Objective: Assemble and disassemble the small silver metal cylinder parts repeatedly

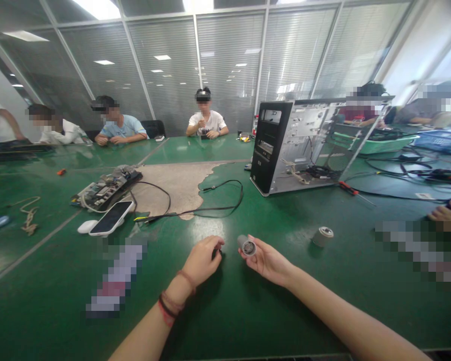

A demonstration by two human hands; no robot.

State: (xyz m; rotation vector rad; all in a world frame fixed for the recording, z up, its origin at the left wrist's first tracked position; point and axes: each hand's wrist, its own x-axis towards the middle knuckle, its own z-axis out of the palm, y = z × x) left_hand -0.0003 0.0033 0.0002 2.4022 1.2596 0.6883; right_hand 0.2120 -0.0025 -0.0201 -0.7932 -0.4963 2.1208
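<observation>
Gripped in the fingers of my right hand [268, 263] is a short grey cylinder [247, 246], tilted so that its open end and the parts inside face me. Just left of it, apart from the cylinder, my left hand [203, 259] is curled above the green table [225, 321]. Its thumb and fingers come together around a small dark bit that I cannot make out. A second grey cylinder [323, 237], with a bright metal ring on top, stands upright on the table to the right.
An opened black computer case [272, 150] stands beyond my right hand, near a red-handled screwdriver [349, 188]. Left lie a phone [111, 218], a circuit assembly [107, 188] and a black cable [225, 206]. Another person's hand [449, 216] reaches in at right. Several people sit around the table.
</observation>
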